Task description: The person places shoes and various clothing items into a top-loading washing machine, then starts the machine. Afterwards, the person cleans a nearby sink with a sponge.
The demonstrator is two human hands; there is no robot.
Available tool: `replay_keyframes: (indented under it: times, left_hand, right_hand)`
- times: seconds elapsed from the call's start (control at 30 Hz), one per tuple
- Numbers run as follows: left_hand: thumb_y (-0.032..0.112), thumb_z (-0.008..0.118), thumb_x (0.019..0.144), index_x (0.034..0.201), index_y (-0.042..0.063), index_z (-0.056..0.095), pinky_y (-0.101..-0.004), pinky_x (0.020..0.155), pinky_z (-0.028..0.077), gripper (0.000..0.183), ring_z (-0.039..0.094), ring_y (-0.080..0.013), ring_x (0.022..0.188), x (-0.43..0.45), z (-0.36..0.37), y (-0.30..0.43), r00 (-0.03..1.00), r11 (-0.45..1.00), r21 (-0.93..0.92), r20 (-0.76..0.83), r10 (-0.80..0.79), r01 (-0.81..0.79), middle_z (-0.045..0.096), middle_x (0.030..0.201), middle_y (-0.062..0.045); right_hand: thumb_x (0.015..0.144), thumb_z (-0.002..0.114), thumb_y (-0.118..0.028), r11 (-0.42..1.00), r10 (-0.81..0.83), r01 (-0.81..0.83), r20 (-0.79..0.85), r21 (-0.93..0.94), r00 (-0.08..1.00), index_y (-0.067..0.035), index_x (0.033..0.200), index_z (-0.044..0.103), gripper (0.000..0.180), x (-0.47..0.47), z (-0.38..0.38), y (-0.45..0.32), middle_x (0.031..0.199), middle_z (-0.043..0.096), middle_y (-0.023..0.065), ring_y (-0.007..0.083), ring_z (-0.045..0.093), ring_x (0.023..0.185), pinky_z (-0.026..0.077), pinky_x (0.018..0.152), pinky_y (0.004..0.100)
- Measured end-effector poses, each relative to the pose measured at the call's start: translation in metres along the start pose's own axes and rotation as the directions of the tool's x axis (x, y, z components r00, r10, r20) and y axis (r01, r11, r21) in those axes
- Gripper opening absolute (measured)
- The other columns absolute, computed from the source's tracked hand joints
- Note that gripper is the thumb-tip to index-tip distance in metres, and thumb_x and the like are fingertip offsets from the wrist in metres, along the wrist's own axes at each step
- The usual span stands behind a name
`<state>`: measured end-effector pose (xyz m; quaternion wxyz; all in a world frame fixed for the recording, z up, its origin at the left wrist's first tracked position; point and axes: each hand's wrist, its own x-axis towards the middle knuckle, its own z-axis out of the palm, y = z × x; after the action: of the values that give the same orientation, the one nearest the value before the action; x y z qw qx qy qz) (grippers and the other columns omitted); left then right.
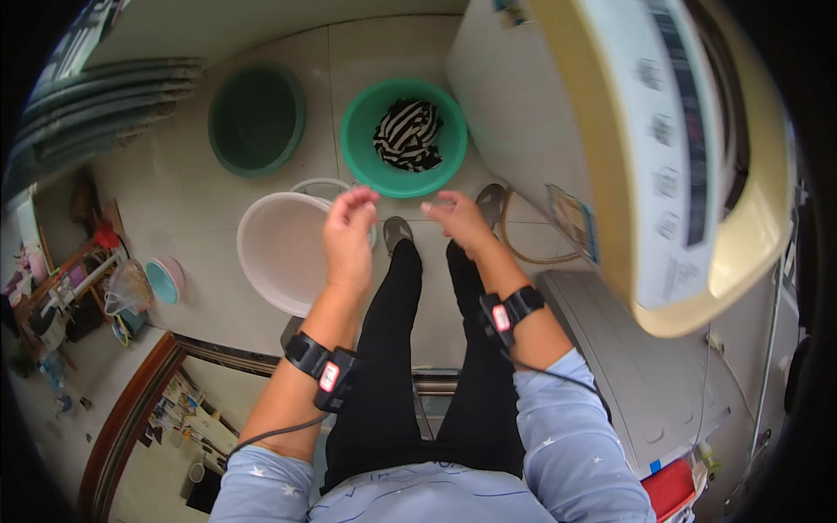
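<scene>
My left hand (351, 232) hangs in the air over the right side of a pale pink basin (278, 252), its fingers loosely bent and nothing visible in them. Opposite it, my right hand (461, 221) is raised with thumb and fingers apart, holding nothing. Just beyond both hands a bright green basin (356, 153) stands on the floor. A bunched black-and-white striped cloth (409, 134) lies inside it. Neither hand appears to touch a basin. The inside of the pink basin is partly covered by my left hand and forearm.
A darker green basin (257, 121) stands further left. On the right rises a washing machine (549, 111) with a control panel; a hose (523, 252) curves by its base. A grey panel (644, 366) lies below it. Small basins (165, 280) sit at left, near a door frame (124, 418).
</scene>
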<state>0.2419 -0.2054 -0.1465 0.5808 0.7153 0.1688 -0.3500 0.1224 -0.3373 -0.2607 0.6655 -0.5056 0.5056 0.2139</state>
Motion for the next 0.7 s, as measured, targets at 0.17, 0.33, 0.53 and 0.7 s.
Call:
replay_keyframes:
  times: [0.17,0.33,0.53,0.7]
  left_hand:
    - [0.011,0.056,0.093,0.113,0.003,0.061,-0.0307,0.087,0.047,0.022,0.059,-0.0164,0.103,0.025,-0.031,-0.11,0.908,0.906,-0.1,-0.036,-0.417,0.412,0.066,0.109,-0.008]
    - [0.012,0.055,0.094,0.113,0.004,0.06,-0.0344,0.089,0.048,0.021,0.06,-0.0191,0.106,0.077,-0.03,-0.164,0.861,0.844,-0.179,0.05,-0.506,0.506,0.066,0.11,-0.009]
    - [0.015,0.057,0.093,0.112,0.006,0.059,-0.0363,0.092,0.047,0.022,0.059,-0.0214,0.106,0.12,-0.018,-0.197,0.852,0.813,-0.265,0.08,-0.517,0.518,0.065,0.111,-0.01]
    - [0.015,0.058,0.091,0.115,0.005,0.056,-0.0379,0.092,0.046,0.025,0.057,-0.0219,0.105,0.141,0.003,-0.217,0.79,0.739,-0.322,0.049,-0.612,0.592,0.064,0.11,-0.01]
  right_hand:
    - [0.075,0.082,-0.046,0.995,0.103,-0.102,-0.086,0.015,0.991,0.001,0.149,0.03,0.101,0.098,0.009,-0.006,0.138,0.05,0.0232,0.0328,0.056,0.119,0.051,0.09,0.0439]
    - [0.069,0.085,-0.052,0.97,0.198,-0.178,-0.112,0.165,0.974,-0.005,0.156,0.006,0.127,0.19,0.037,-0.014,0.157,0.025,0.0232,0.0437,0.029,0.142,0.035,0.1,0.0717]
    - [0.064,0.089,-0.052,0.944,0.256,-0.227,-0.098,0.24,0.962,-0.014,0.157,-0.008,0.139,0.283,0.068,-0.007,0.161,0.013,0.0217,0.0464,0.014,0.146,0.021,0.101,0.0804]
    - [0.066,0.088,-0.029,0.971,0.21,-0.175,-0.226,0.164,0.951,-0.007,0.152,0.01,0.118,0.319,0.054,0.006,0.145,0.039,0.0223,0.0415,0.045,0.128,0.05,0.088,0.0618]
